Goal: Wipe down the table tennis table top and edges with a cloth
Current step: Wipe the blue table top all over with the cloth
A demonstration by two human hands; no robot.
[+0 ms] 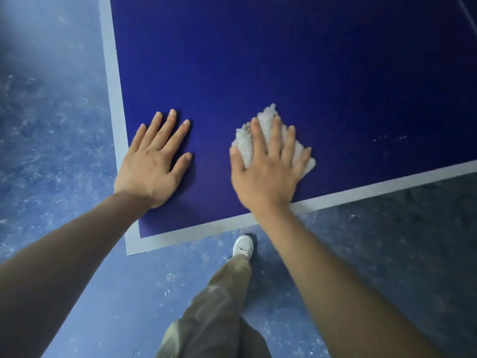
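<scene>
Two bare hands lie flat on the table tennis table (284, 60) near its corner at the lower left of the frame. Its top is deep blue, matte, with a pale border stripe along both edges that meet at that corner; a few faint specks show at the right. The cloth (268, 120) is white and fluffy, bunched into a loose wad at the centre of the frame, just inside the near edge stripe. The right hand (268, 174) presses on it with fingers straight and spread, cloth showing between and beyond them. The left hand (152, 166) rests on bare blue surface, fingers straight and relaxed, grasping nothing. Below, a white shoe (243, 246) stands on the mottled blue floor (51, 112). No readable writing shows.
</scene>
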